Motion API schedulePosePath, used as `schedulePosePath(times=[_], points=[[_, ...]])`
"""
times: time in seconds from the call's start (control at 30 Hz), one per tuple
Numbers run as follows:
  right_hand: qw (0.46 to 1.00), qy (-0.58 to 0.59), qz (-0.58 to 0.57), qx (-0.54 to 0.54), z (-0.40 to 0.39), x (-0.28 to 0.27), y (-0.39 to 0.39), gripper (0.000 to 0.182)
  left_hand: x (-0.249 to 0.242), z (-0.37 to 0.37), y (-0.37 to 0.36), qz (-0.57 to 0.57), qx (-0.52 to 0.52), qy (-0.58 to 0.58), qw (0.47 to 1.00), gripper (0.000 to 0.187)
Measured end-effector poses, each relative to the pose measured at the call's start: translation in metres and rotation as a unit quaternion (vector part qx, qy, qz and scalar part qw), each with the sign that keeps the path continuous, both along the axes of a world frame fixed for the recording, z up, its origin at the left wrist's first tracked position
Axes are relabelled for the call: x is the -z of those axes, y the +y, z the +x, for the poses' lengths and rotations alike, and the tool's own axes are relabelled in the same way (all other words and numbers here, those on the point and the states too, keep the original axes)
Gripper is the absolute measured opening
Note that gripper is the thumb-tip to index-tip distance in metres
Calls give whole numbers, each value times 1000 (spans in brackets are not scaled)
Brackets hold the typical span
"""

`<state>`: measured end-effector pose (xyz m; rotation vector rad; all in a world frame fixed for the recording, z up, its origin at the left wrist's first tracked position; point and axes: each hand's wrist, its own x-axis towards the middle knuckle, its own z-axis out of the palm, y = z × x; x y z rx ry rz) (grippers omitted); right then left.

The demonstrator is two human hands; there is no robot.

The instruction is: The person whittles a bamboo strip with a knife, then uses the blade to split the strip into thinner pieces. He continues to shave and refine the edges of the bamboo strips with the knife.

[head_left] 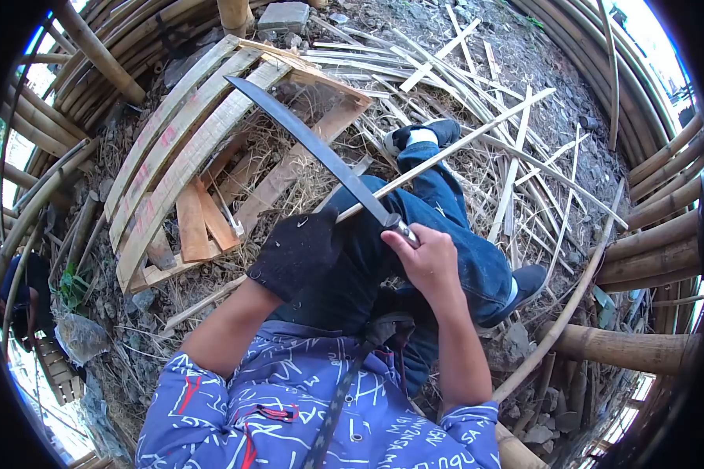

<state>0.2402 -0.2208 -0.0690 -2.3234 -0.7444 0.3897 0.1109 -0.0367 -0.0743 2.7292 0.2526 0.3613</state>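
My right hand [432, 264] is closed around the handle of a machete [321, 148], whose long curved blade points up and to the left. My left hand [299, 248], in a black glove, grips a thin bamboo strip [477, 137]. That strip runs from the upper right, over my legs, down through the glove and out at the lower left. Near the handle the blade crosses the strip close to my gloved fingers. Under both hands are my legs in blue jeans [422, 205], bent as I sit.
A slatted wooden pallet [172, 148] lies on the straw-strewn ground at the left. Several split bamboo strips [516, 168] are scattered at the right. Thick bamboo poles [626, 348] are stacked around the edges. Another person [31, 289] is at the far left.
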Motion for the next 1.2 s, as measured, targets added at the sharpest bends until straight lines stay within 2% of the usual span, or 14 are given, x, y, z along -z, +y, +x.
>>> schedulePosePath(times=[0.1, 0.2, 0.3, 0.43, 0.57, 0.63, 0.73, 0.8, 0.87, 0.93, 1.03, 1.1, 1.17, 1.2], points=[[999, -29, -24, -11, 5, 0, -3, 62, -11, 3, -4, -32, -1, 20, 999, 23], [992, -118, -46, 22, 15, 5, -7, 60, -15, 2, -6, -36, -25, 35, 998, 21], [991, -77, -35, 101, 44, 12, -21, 61, -23, 1, -8, -47, -39, 63, 996, 24], [986, -75, -31, 143, 64, 15, -35, 60, -21, 5, -8, -42, -30, 37, 998, 26], [997, 6, 28, 73, 24, 3, -20, 55, -21, 9, -11, -48, -38, 67, 996, 25], [999, -33, -14, 24, 1, 0, -12, 55, -11, 3, -8, -47, -21, 46, 998, 24], [999, -14, -33, -4, 7, 1, -10, 57, 1, -8, -8, -36, -14, 20, 999, 24], [996, -56, -23, 58, 23, 5, -15, 58, -5, -8, -9, -24, -22, 6, 999, 23], [992, -62, -29, 111, 51, 10, -25, 59, -24, -5, -11, -74, -57, 85, 992, 24], [986, -74, -42, 141, 70, 14, -36, 63, -18, -2, -10, -48, -45, 64, 996, 25], [991, -65, 23, 114, 61, 22, -44, 63, -19, 8, -10, -34, -32, 36, 998, 26], [997, 13, 8, 79, 33, 4, -35, 63, -15, 10, -11, -49, -33, 41, 997, 27], [998, -34, -34, 42, 14, 10, -30, 62, -7, 6, -9, -18, -6, -26, 999, 29], [998, -8, -53, 33, 10, 8, -28, 60, -8, 2, -7, -18, -13, -19, 1000, 29]])
